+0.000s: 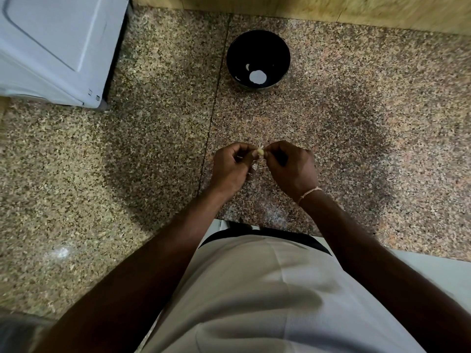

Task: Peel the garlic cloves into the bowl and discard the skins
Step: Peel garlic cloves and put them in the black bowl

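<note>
While both hands' grip pinches it, garlic clove pale yellow, small, skin flakes clinging

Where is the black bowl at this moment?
In the head view the black bowl stands on the granite counter, top centre near the wooden backsplash, beyond both hands.

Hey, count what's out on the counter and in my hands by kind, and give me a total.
Bowl: 1
Garlic clove, pinched between left hand and right hand: 1
White appliance: 1
Skin scraps under the hands: too small to count
Total: 3
</note>
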Motion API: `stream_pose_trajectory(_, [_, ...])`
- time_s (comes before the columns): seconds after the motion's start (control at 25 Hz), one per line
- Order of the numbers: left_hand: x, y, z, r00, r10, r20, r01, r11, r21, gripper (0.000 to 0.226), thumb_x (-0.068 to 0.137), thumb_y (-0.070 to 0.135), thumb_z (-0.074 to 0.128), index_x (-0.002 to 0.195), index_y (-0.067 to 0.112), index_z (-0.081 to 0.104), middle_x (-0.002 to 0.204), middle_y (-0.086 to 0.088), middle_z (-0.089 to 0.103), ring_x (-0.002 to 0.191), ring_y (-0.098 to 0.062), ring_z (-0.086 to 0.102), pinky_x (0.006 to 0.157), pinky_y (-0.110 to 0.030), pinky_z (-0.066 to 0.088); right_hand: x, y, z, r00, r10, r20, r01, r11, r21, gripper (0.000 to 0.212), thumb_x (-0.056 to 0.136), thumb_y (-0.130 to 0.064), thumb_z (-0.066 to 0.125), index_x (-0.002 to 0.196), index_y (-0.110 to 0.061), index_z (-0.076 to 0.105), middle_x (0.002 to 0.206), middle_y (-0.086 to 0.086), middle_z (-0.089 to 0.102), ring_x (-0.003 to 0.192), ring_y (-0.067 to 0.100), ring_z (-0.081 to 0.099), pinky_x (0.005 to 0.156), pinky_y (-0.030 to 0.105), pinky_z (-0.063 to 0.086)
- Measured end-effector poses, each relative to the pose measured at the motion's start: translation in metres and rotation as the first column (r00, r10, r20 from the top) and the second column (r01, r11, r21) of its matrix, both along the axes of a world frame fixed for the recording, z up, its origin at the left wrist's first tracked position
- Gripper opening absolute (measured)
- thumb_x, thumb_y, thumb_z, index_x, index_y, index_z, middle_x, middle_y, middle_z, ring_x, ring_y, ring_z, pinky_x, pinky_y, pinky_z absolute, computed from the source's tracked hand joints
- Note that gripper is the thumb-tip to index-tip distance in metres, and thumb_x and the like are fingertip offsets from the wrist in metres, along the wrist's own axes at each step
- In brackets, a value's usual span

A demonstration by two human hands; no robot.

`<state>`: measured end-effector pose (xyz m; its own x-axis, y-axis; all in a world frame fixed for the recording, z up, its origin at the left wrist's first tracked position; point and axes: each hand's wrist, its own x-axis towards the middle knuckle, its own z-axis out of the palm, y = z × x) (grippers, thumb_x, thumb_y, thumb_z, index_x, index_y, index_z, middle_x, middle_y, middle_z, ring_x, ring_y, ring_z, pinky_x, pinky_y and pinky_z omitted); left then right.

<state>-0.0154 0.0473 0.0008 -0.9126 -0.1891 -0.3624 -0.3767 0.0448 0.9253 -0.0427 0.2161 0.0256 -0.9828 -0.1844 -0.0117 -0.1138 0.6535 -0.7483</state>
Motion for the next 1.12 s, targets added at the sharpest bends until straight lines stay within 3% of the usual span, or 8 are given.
stream_pose_trajectory(0.12, [0.0,0.002,0.003,1.0,-0.009,-0.002,0.009,0.999,-0.034,0.01,0.097,0.016,0.074,0.107,0.011,0.076,0.089,-0.007,0.079,0.063,-0.016,0.068,0.054,-0.038,0.06,0.0,0.002,0.001,0.999,0.043,-0.028,-0.041,0.998,0.046,0.011,0.096,-0.029,0.067,0.098,-0.022,0.076,0.074,-0.015,0.065,0.059,-0.009,0.055,0.053,0.014,0.042])
stream_pose_trajectory(0.44, [0.001,0.005,0.009,1.0,-0.019,0.002,0.019,0.997,-0.081,0.014,0.097,0.017,0.075,0.107,0.009,0.076,0.088,-0.008,0.079,0.062,-0.013,0.068,0.052,-0.029,0.057,-0.003,0.006,0.004,0.989,0.114,-0.092,-0.102,0.986,0.129,0.014,0.098,-0.027,0.065,0.098,-0.02,0.076,0.078,-0.004,0.074,0.059,0.011,0.062,0.054,0.027,0.051])
stream_pose_trajectory(0.64, [0.001,0.007,0.009,1.0,-0.02,-0.011,0.019,0.995,-0.096,0.011,0.097,0.017,0.075,0.104,0.009,0.077,0.084,-0.01,0.078,0.06,-0.02,0.065,0.053,-0.039,0.058,-0.004,0.007,0.005,0.986,0.13,-0.107,-0.112,0.981,0.157,0.017,0.097,-0.029,0.062,0.096,-0.019,0.075,0.076,-0.003,0.073,0.06,0.014,0.062,0.055,0.03,0.052])
stream_pose_trajectory(0.96, [0.003,0.007,0.007,0.999,-0.008,-0.031,0.005,0.993,-0.115,0.009,0.095,0.018,0.077,0.102,0.012,0.078,0.082,-0.007,0.078,0.061,-0.018,0.066,0.055,-0.041,0.059,-0.007,0.012,0.001,0.971,0.207,-0.118,-0.186,0.968,0.167,0.015,0.101,-0.025,0.062,0.1,-0.017,0.074,0.079,-0.001,0.073,0.061,0.015,0.061,0.054,0.029,0.048])
stream_pose_trajectory(1.12, [0.004,0.011,0.007,0.999,-0.007,-0.041,0.002,0.992,-0.129,0.005,0.094,0.02,0.078,0.099,0.017,0.077,0.079,-0.004,0.077,0.057,-0.015,0.066,0.048,-0.028,0.056,-0.008,0.015,-0.002,0.969,0.211,-0.127,-0.189,0.968,0.165,0.014,0.1,-0.024,0.061,0.098,-0.017,0.073,0.077,-0.001,0.071,0.06,0.016,0.061,0.053,0.027,0.044])
